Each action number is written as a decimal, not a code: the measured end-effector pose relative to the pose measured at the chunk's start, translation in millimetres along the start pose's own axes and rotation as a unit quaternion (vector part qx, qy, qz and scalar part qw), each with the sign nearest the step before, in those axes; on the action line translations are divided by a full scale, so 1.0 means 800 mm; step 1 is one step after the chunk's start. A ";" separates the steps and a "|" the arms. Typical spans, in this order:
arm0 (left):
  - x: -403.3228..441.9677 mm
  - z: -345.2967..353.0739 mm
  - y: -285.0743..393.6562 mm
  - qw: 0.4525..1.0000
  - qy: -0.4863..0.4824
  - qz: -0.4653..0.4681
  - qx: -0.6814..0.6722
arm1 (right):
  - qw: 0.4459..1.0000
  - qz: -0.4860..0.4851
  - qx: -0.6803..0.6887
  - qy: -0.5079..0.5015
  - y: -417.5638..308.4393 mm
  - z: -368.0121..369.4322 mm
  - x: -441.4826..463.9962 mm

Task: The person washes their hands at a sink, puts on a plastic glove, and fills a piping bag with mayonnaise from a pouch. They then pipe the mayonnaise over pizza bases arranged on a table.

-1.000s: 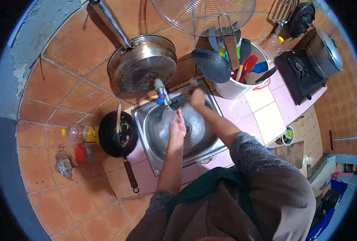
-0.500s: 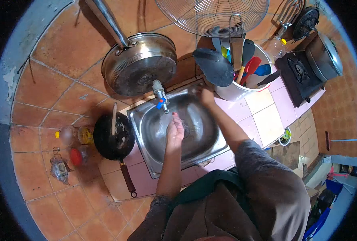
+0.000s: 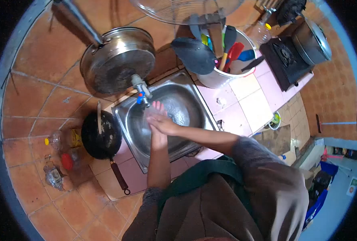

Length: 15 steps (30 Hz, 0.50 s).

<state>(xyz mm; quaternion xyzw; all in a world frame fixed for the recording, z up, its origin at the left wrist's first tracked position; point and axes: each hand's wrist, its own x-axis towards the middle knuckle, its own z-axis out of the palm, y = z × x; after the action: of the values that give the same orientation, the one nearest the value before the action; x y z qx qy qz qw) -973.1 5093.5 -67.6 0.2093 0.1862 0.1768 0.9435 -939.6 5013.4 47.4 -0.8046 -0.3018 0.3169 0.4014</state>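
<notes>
My left hand (image 3: 158, 107) is palm up under the tap (image 3: 142, 93), its fingers stretched out. Across its palm lies my right hand (image 3: 164, 124), fingers extended flat and slightly blurred. Both hands touch each other over the steel sink (image 3: 130, 138) and nothing shows between them, though the contact is partly covered. The tap has a blue handle (image 3: 140, 98) and its spout points down close to my left fingers. Bright rippled water (image 3: 180, 119) shows around the sink's bottom.
A black wok (image 3: 94, 140) stands left of the sink. A steel pan (image 3: 120, 64) hangs above the tap. To the right are a white bucket (image 3: 215, 79) of utensils, a whitish smear (image 3: 221, 101) on the tiles, and a stove (image 3: 281, 66) with a pot (image 3: 313, 42).
My right hand has moved from the sink's far right corner, beside the bucket, onto my left hand. My left hand has stayed under the tap. The view has shifted slightly.
</notes>
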 end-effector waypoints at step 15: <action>-0.047 0.075 0.021 0.986 -0.055 -0.044 -0.150 | 0.722 0.028 0.689 0.058 0.018 0.123 0.092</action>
<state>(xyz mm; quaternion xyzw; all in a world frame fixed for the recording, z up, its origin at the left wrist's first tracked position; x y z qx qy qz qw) -984.3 5072.7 1.2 0.0662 0.1141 0.1492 0.9800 -964.9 5105.5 -31.7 -0.3316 0.0463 0.4015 0.8525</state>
